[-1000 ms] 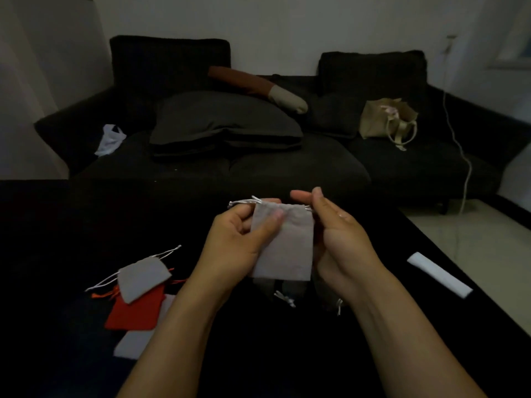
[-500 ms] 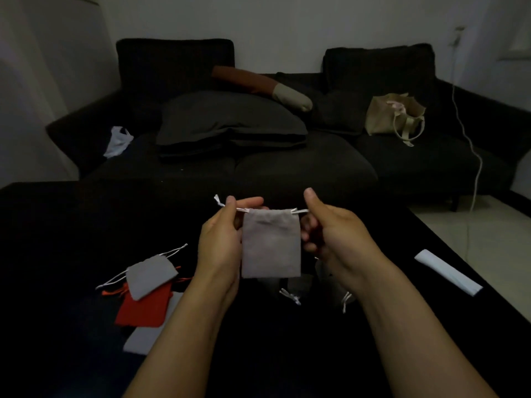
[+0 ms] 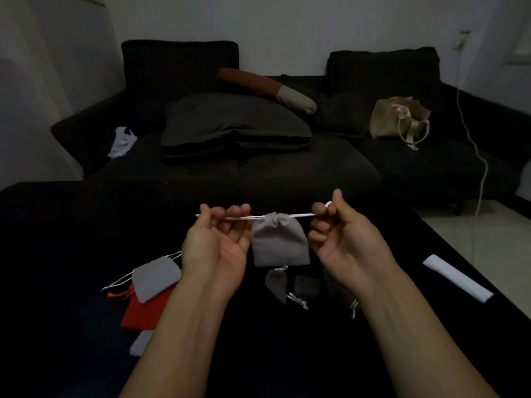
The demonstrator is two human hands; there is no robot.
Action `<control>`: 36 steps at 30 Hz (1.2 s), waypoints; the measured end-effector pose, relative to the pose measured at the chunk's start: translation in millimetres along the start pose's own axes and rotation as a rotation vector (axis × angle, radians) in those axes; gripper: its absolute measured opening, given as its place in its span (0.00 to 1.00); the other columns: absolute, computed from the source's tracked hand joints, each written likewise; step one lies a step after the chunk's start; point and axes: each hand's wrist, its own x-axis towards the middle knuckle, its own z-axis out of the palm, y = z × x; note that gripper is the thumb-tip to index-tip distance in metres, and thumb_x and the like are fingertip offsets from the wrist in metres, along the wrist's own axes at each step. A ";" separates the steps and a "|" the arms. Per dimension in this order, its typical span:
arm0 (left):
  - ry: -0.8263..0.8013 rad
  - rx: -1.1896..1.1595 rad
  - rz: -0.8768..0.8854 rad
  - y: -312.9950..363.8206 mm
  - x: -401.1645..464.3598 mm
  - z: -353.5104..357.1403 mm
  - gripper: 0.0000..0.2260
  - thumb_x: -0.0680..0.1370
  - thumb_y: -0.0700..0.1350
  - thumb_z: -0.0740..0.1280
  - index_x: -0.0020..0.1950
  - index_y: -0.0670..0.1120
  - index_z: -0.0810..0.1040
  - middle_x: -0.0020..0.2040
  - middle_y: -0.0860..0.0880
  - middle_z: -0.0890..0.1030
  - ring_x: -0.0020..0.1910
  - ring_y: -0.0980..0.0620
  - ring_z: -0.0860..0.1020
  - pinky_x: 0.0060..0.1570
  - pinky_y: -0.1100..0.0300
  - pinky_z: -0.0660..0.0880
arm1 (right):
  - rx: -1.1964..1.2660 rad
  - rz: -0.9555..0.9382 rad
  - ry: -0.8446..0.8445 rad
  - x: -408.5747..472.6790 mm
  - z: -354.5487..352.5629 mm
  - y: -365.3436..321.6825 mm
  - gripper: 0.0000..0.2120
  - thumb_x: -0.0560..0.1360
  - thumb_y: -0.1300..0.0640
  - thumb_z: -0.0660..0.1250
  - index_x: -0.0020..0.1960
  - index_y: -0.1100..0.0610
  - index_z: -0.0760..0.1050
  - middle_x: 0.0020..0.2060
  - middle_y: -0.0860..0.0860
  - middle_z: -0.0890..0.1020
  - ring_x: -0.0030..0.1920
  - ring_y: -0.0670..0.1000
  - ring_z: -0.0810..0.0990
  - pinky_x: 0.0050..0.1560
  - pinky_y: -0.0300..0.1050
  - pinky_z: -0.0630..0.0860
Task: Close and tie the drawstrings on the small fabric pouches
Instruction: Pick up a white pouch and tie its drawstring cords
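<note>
A small grey pouch [image 3: 280,242] hangs in the air between my hands, its mouth gathered tight. White drawstrings [image 3: 244,217] run out taut to both sides. My left hand [image 3: 217,242] pinches the left string, and my right hand [image 3: 342,234] pinches the right string. On the black table to the left lie another grey pouch [image 3: 156,278] with loose white strings, a red pouch [image 3: 146,311] under it and a pale one [image 3: 140,343]. Below the held pouch lie several dark and grey pouches [image 3: 277,284], dim and partly hidden by my right wrist.
A folded white strip [image 3: 457,278] lies on the black table [image 3: 57,254] at the right. Behind the table stands a dark sofa [image 3: 235,168] with cushions, a beige tote bag [image 3: 398,119] and a white plastic bag [image 3: 122,140]. A white cable [image 3: 482,165] hangs at right.
My hands have moved apart, pulling the drawstrings out sideways. The pouch mouth, flat and open before, is now cinched shut.
</note>
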 end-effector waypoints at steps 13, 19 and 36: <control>-0.117 0.040 0.085 12.0 -3.8 -1.6 0.26 0.84 0.52 0.55 0.26 0.49 0.63 0.23 0.52 0.61 0.23 0.54 0.64 0.40 0.59 0.71 | 0.068 -0.102 -0.024 -2.4 7.2 4.4 0.22 0.82 0.49 0.60 0.31 0.55 0.65 0.24 0.49 0.66 0.28 0.48 0.72 0.45 0.46 0.80; -0.215 0.234 0.202 -2.8 -6.6 3.9 0.24 0.84 0.55 0.52 0.29 0.48 0.61 0.26 0.51 0.59 0.26 0.54 0.62 0.34 0.60 0.71 | -0.054 -0.123 -0.026 -2.9 11.3 9.0 0.21 0.81 0.49 0.60 0.32 0.55 0.63 0.25 0.49 0.62 0.25 0.46 0.62 0.31 0.39 0.72; -0.195 0.846 0.464 -14.8 -3.8 -7.5 0.09 0.79 0.46 0.68 0.45 0.45 0.86 0.38 0.45 0.86 0.39 0.53 0.84 0.42 0.65 0.78 | -0.643 -0.232 -0.159 -13.4 2.5 14.6 0.07 0.76 0.59 0.69 0.52 0.57 0.83 0.44 0.53 0.87 0.42 0.44 0.84 0.38 0.34 0.76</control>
